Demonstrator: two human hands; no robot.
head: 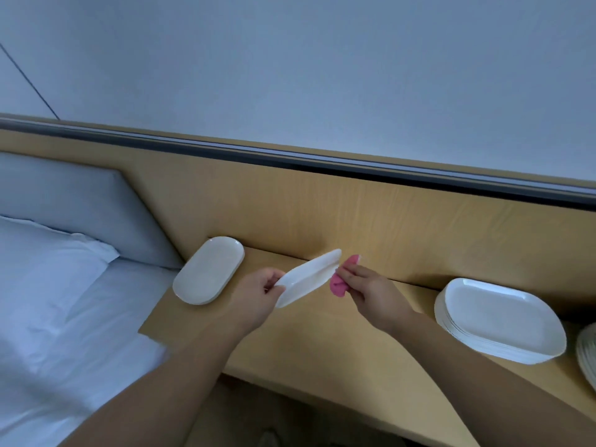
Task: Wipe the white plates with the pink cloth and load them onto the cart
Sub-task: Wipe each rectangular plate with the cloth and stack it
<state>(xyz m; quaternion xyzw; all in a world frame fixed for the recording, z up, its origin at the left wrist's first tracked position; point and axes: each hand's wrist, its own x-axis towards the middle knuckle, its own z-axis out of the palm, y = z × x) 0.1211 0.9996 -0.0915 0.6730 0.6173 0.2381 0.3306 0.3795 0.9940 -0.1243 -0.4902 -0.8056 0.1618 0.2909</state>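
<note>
A short pile of plates [208, 271] lies at the left end of the desk [322, 346]. Above its middle, the left hand [258, 295] clasps a tilted plate [306, 279] (nearly edge-on); the right hand [371, 291] pinches a pink cloth [338, 284] against it. A taller stack [500, 321] sits toward the desk's right end.

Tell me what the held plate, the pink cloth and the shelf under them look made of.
The plate is glossy white, thin and rigid: ceramic or melamine, I cannot tell which. The cloth, bunched in the right hand, is soft pink fabric, perhaps microfibre. The shelf shows pale, matt wood grain: probably laminate or veneer.
</note>
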